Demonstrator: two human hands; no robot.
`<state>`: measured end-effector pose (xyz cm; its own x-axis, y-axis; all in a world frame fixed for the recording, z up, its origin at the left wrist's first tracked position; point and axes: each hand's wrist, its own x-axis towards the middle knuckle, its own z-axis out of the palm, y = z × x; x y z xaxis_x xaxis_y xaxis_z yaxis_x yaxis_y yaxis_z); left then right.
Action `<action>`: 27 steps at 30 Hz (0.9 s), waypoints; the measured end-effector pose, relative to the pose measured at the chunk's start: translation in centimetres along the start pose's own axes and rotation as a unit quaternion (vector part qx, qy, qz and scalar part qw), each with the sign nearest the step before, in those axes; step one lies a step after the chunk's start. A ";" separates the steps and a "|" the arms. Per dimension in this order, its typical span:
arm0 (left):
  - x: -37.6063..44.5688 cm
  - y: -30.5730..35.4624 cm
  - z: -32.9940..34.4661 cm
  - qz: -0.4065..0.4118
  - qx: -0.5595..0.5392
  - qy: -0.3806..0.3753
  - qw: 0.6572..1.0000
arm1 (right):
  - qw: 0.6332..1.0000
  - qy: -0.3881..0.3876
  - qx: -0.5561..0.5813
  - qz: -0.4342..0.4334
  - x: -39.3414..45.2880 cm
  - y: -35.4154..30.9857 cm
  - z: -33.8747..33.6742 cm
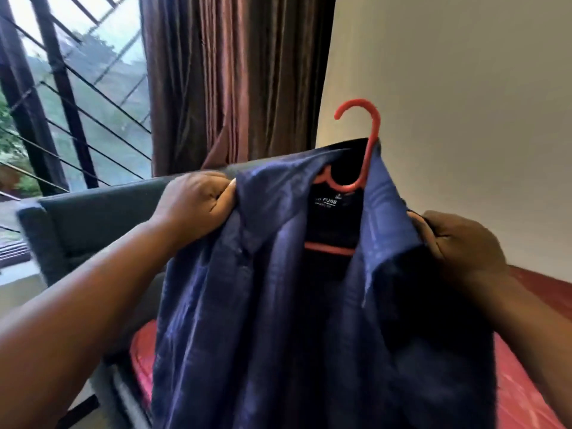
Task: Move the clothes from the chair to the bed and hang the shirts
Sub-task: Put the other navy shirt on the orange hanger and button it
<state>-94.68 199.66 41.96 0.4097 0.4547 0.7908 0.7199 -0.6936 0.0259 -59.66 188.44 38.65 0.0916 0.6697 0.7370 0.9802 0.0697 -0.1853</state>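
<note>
left hand (198,198) and right hand (458,239) grip shirt (278,305) edges on hanger (365,140).

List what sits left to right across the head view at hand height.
Window bars → grey chair → left hand → blue shirt → red hanger → right hand.

Shirt (278,289) dark blue cloth, slight sheen; hanger (368,144) smooth red plastic; curtain (223,72) glossy brown fabric; chair (93,218) matt grey upholstery.
</note>
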 end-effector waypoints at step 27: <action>7.1 -11.7 59.8 -0.199 0.062 -0.268 0.940 | 0.915 -0.085 -0.130 0.373 7.3 30.0 44.0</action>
<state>-66.67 244.40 10.70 0.2929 0.9043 0.3104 0.9226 -0.3526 0.1566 -37.28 227.94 9.81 0.7457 0.5657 0.3520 0.6660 -0.6169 -0.4193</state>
